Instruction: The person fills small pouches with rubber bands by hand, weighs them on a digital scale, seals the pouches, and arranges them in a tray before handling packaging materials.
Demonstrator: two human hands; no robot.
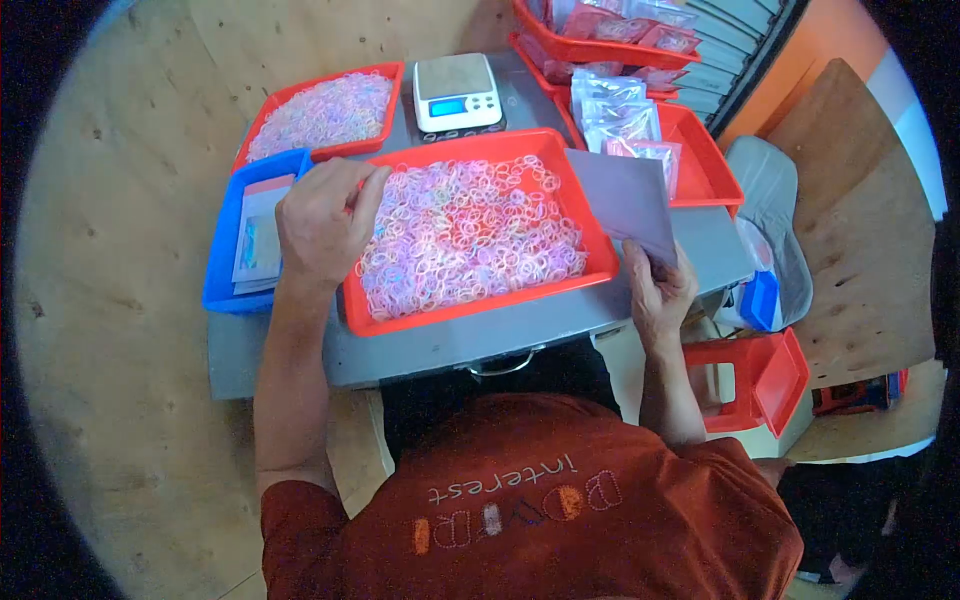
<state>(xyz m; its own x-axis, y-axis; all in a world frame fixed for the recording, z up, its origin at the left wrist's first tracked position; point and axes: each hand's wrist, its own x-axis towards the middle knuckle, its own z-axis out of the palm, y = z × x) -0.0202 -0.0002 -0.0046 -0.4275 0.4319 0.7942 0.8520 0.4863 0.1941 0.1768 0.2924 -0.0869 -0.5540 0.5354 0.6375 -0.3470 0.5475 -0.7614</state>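
My right hand grips the lower edge of a flat grey pouch, thumb in front, raised beside the right rim of a red tray. That tray holds a thick layer of small pastel rings, pink, lilac and whitish, like little elastic bands. My left hand is closed in a fist above the tray's left rim, near a blue tray. Whatever the fist may contain is hidden by the curled fingers. Packets or cards lie in the blue tray.
A second red tray of rings stands at the back left, with a digital scale beside it. Stacked red trays with clear packets occupy the back right. A red stool and a grey chair are right of the grey table.
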